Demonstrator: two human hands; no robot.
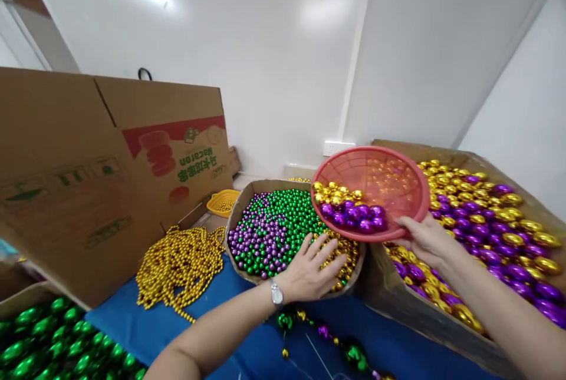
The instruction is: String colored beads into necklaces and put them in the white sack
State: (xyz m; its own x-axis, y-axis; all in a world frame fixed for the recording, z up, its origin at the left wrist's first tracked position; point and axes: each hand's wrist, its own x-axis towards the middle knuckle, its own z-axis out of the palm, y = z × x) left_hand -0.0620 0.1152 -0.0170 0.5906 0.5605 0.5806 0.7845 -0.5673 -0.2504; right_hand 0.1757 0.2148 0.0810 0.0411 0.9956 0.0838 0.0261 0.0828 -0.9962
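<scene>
- On the cardboard box (177,150) standing to my left, I read "macaron" in green letters, upside down, below a red band.
- Just under that word runs a line of larger green characters, also upside down; I cannot make them out.
- The nearer flap (75,191) carries faint prints, too blurred to read.
- The watch (276,294) by my left hand (309,271) has a dial too small to read.
</scene>
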